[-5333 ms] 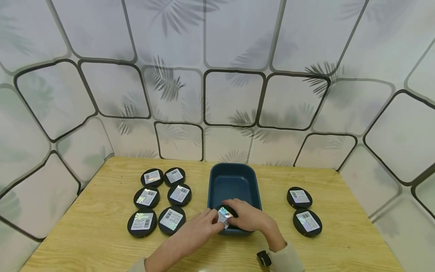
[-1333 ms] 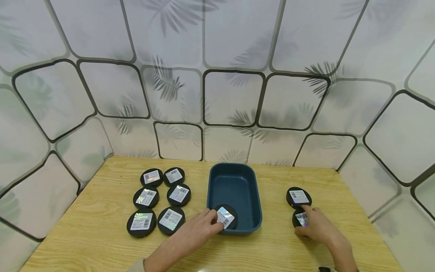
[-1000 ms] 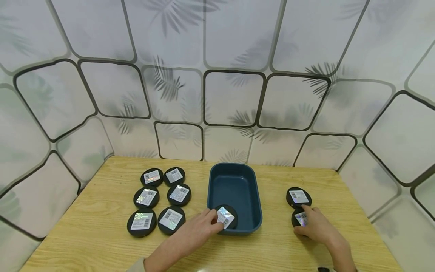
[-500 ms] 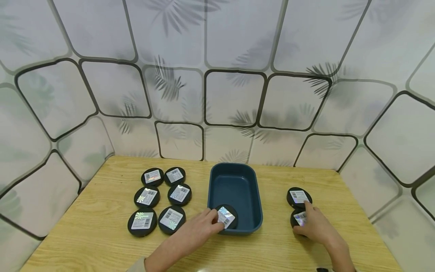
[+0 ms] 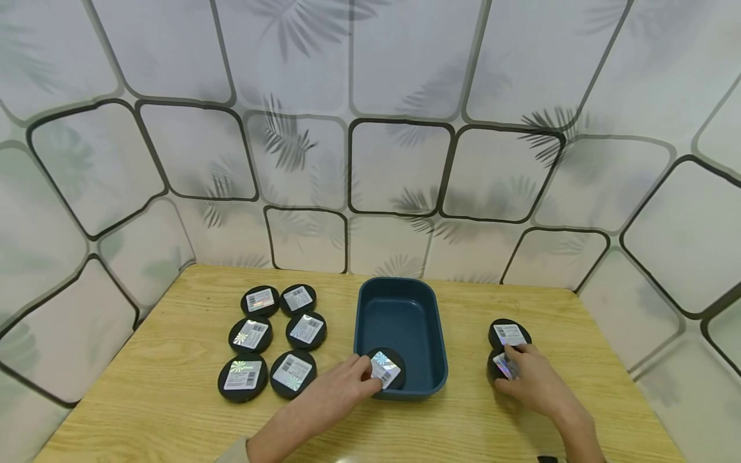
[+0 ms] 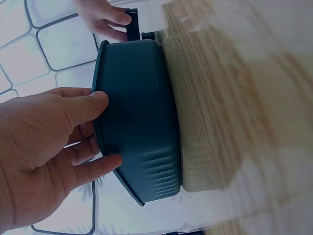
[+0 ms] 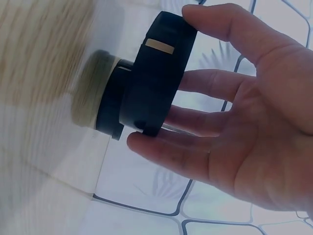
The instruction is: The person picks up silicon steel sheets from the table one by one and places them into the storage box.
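Note:
In the head view, my left hand (image 5: 344, 387) is at the near left corner of a dark blue plastic bin (image 5: 399, 283). Its thumb lies on the bin's outer wall while other fingers reach over the rim (image 6: 100, 63). A flat round black case (image 5: 397, 379) with a white barcode label lies inside that corner, by the fingertips. My right hand (image 5: 541, 384) pinches another round black case (image 7: 154, 73) by its edges, thumb on one side and fingers on the other. This case is raised off the table and tilted. Just behind it sits one more black case (image 5: 509, 331).
Several labelled round black cases (image 5: 242, 379) lie in two columns on the wooden table (image 5: 173, 411), left of the bin. A patterned curtain (image 5: 399, 167) encloses the table at the back and sides.
My right hand has gone from the bin to the right-hand cases, taken hold of the nearer one, and shifted it slightly left and up. My left hand stays at the bin's corner.

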Motion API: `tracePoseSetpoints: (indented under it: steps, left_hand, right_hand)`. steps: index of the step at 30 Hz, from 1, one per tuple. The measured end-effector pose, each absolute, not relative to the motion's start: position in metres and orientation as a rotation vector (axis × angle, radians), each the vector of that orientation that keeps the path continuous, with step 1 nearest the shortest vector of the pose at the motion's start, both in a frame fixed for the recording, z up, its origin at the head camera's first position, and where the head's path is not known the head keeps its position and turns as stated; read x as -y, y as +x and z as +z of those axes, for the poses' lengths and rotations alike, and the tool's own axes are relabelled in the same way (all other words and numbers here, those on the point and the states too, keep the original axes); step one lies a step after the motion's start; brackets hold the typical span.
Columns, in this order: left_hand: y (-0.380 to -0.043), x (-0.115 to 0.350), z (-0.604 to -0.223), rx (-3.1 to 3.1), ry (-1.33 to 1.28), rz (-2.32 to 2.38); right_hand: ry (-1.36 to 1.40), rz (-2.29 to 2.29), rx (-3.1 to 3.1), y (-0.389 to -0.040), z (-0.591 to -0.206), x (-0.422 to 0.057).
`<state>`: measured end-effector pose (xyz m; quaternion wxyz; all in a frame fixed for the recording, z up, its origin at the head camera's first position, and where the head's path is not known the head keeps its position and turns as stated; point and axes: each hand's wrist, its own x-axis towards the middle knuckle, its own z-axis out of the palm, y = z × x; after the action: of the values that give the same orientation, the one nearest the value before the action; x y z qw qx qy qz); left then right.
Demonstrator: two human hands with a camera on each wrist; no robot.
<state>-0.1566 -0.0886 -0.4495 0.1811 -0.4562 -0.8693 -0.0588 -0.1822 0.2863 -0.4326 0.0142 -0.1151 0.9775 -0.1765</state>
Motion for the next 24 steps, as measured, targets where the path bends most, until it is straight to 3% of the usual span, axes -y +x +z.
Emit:
tracePoseSetpoints:
  steps: [24]
  left_hand:
    - [-0.156,0.089,-0.449,2.444,-1.294,-0.176]
  right_hand:
    - [-0.441,-0.694,-3.057,-0.178,-0.415,-0.27]
